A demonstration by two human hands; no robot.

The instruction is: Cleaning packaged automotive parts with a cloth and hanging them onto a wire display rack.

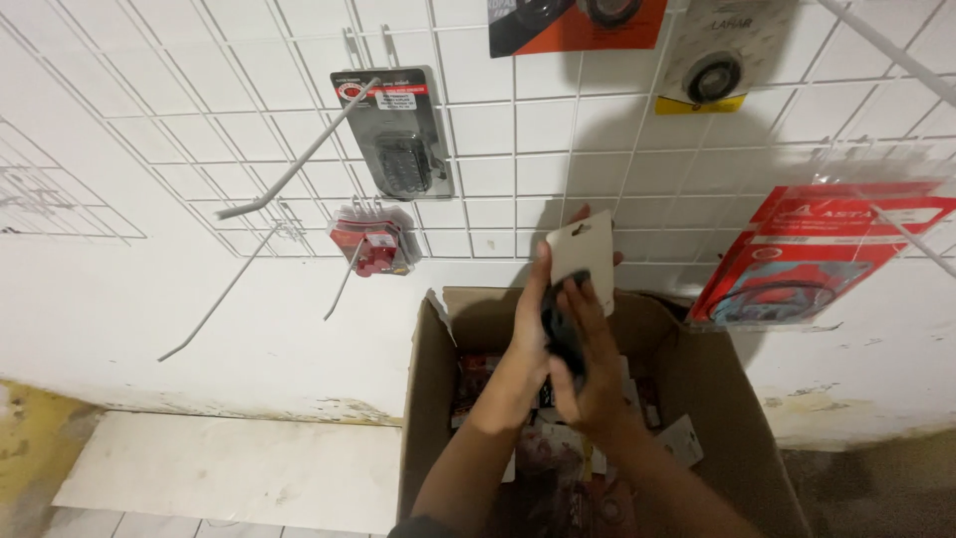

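Note:
Both my hands are raised over an open cardboard box (719, 399). My left hand (533, 319) grips the left edge of a small packet with a white card back (583, 251). My right hand (588, 374) is closed over the dark lower part of that same packet. The packet is held upright in front of a white wire grid panel (498, 159) on the wall. Several more carded packets (558, 453) lie inside the box under my forearms.
Long white hooks (299, 159) stick out from the grid at left. Hung on it are a black carded item (398, 139), a small red packet (370, 247), red flat packs (797, 259) at right, and two packs at the top. Pale floor tile (229, 468) lies at lower left.

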